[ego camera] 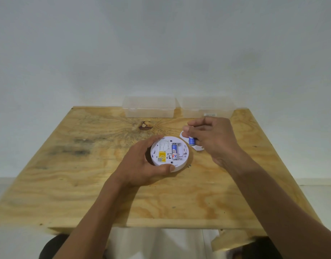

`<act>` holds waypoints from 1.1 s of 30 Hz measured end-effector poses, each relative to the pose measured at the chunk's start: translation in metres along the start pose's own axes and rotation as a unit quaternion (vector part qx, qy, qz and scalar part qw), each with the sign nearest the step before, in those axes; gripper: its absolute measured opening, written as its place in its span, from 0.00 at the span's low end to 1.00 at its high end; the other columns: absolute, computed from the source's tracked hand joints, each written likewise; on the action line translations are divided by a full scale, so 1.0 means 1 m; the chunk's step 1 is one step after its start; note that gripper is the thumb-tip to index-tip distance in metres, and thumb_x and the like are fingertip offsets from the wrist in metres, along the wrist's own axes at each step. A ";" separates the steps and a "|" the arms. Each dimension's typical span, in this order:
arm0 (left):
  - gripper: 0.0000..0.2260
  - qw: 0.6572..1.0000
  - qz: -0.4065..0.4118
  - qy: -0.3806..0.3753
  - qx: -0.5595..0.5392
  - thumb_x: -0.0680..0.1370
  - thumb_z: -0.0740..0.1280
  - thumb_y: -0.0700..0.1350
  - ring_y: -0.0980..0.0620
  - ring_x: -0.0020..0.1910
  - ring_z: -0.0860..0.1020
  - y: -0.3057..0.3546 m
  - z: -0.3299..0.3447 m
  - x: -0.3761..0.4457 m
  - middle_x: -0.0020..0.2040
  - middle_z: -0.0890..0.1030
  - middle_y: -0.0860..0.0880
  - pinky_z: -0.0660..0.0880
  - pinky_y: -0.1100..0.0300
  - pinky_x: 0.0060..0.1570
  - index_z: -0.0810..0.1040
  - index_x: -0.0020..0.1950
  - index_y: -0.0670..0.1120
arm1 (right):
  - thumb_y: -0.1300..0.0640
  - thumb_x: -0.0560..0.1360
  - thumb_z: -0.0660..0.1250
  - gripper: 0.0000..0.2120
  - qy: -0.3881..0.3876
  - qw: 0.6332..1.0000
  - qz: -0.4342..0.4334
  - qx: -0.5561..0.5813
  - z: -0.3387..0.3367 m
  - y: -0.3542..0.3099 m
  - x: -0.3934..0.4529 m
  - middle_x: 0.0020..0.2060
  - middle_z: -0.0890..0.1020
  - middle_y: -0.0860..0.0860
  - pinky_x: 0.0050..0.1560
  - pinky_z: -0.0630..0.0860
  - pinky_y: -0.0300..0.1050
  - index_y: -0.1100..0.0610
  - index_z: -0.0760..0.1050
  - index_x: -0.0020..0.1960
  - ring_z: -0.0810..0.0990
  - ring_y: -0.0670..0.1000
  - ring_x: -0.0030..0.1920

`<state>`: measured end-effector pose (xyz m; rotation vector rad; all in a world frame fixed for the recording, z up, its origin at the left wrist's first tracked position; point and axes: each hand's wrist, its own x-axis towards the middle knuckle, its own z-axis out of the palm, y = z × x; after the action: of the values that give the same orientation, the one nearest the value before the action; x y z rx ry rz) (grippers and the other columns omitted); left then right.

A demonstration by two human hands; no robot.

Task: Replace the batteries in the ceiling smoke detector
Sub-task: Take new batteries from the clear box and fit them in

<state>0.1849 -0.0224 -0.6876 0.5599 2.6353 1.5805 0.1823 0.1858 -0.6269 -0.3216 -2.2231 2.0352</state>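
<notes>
A round white smoke detector lies back-side up on the wooden table, its battery bay uncovered. One blue battery sits in the bay's left slot; the slot to its right looks empty. My left hand wraps the detector's left and near rim. My right hand hovers just right of the detector, fingers closed on a second blue battery. Under that hand lies a flat white cover plate, partly hidden.
Two clear plastic boxes stand at the table's far edge, one in the middle, one to the right. A roll of tape sits below the near right corner. A dark knot marks the wood.
</notes>
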 end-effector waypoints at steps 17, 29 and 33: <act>0.26 0.998 0.050 0.000 0.033 0.63 0.80 0.50 0.71 0.48 0.80 0.007 -0.002 0.001 0.50 0.79 0.76 0.77 0.71 0.45 0.74 0.51 0.73 | 0.51 0.68 0.79 0.09 0.031 0.968 -0.125 -0.215 0.022 0.017 0.001 0.34 0.85 0.44 0.40 0.81 0.42 0.54 0.82 0.37 0.84 0.44 0.37; 0.26 0.997 0.045 0.005 0.059 0.60 0.75 0.61 0.61 0.49 0.81 0.011 -0.001 0.000 0.48 0.81 0.70 0.79 0.59 0.50 0.77 0.57 0.59 | 0.48 0.75 0.72 0.08 0.008 0.910 -0.171 -0.377 0.018 0.034 -0.009 0.48 0.79 0.46 0.49 0.70 0.46 0.51 0.83 0.42 0.72 0.51 0.56; 0.41 0.995 0.051 0.023 0.078 0.58 0.73 0.64 0.57 0.54 0.80 0.012 0.001 0.001 0.53 0.79 0.62 0.80 0.52 0.55 0.77 0.68 0.48 | 0.48 0.76 0.68 0.11 0.049 0.864 -0.284 -0.412 0.017 0.057 -0.017 0.45 0.79 0.49 0.44 0.77 0.55 0.53 0.85 0.43 0.73 0.55 0.51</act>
<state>0.1881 -0.0164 -0.6772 0.6842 2.8236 1.4368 0.2001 0.1697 -0.6841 0.1669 -2.5759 0.7056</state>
